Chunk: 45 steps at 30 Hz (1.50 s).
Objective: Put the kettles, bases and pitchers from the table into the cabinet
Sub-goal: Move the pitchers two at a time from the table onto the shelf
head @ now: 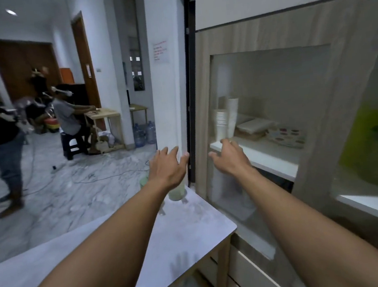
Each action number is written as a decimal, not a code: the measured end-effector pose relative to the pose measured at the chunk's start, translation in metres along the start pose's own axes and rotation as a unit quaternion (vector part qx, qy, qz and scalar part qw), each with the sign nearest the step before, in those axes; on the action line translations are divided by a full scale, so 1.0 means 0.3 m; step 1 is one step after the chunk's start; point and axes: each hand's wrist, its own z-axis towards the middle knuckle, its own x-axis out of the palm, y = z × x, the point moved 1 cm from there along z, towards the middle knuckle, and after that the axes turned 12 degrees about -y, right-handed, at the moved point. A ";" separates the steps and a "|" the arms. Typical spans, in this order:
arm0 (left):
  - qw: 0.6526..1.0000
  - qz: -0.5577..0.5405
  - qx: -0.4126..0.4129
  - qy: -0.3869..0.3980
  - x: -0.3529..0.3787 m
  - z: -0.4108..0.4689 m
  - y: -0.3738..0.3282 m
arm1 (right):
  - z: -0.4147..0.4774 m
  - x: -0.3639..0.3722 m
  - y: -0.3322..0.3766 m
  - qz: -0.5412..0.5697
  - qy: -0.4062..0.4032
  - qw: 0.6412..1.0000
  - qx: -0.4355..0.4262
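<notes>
Here, both hands' fingers (pixel 185 155) spread, empty, left hand (pixel 167 166) above pale green pitcher (pixel 176 191).

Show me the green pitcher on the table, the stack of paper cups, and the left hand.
green pitcher (pixel 176 193): head view, lower body below the wrist.
stack of paper cups (pixel 221 122): head view, middle of the stack.
left hand (pixel 167 166): head view, back of the hand.

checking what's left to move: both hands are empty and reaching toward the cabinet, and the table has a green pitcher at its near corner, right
Not quite. The head view shows the green pitcher at the table's far corner, under the left hand. The right hand and left are indeed empty, reaching toward the cabinet.
</notes>
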 end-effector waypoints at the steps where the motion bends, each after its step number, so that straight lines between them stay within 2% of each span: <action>1: 1.000 0.008 -0.008 0.001 0.020 0.013 0.035 | 0.015 0.047 0.010 0.003 0.012 1.000 -0.006; 9: 0.994 0.029 -0.104 -0.006 0.264 0.129 0.307 | 0.205 0.478 0.005 0.027 0.073 0.994 -0.074; 20: 0.970 0.042 -0.237 0.020 0.660 0.180 0.582 | 0.397 1.020 -0.108 0.056 0.162 0.982 -0.077; 26: 0.942 -0.008 -0.337 -0.016 0.842 0.182 0.684 | 0.419 1.243 -0.188 0.074 0.197 0.977 -0.040; 30: 0.894 -0.087 -0.433 -0.081 0.939 0.200 0.722 | 0.434 1.342 -0.234 0.090 0.203 0.975 0.005; 33: 0.872 -0.102 -0.470 -0.097 0.999 0.215 0.753 | 0.447 1.413 -0.253 0.126 0.200 0.971 0.044; 39: 0.859 -0.104 -0.492 -0.091 1.081 0.239 0.796 | 0.462 1.527 -0.256 0.223 0.223 0.938 0.144; 42: 0.861 -0.124 -0.485 -0.092 1.102 0.251 0.798 | 0.456 1.571 -0.255 0.258 0.229 0.924 0.165; 45: 0.869 -0.141 -0.459 -0.121 1.094 0.248 0.788 | 0.442 1.563 -0.247 0.264 0.211 0.928 0.156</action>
